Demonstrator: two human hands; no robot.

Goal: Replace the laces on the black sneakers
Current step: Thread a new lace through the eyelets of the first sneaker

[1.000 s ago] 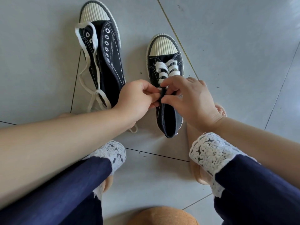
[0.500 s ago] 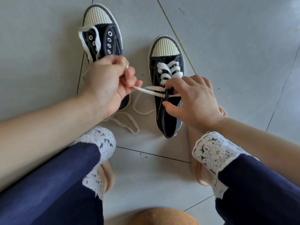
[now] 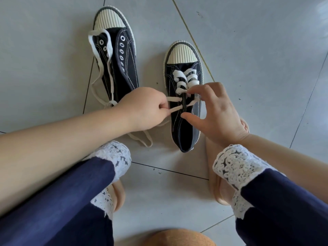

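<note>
The half-laced black canvas sneaker [image 3: 183, 132] is lying on the grey tile floor [image 3: 257, 68], toe away, between both hands. The left hand [image 3: 143, 109] is curling into a tight grip, pinching two strands of the flat white lace [image 3: 184, 79] and drawing them sideways. The right hand [image 3: 220, 112] is spreading loosely, its grip holding nothing, index fingertip touching the lace and thumb resting on the canvas. Beside it the unlaced sneaker [image 3: 126, 68], with a ribbed cream toe cap and metal eyelets, is carrying a loose lace [image 3: 110, 80]. White lacy cuffs [image 3: 113, 153] are edging navy trousers.
</note>
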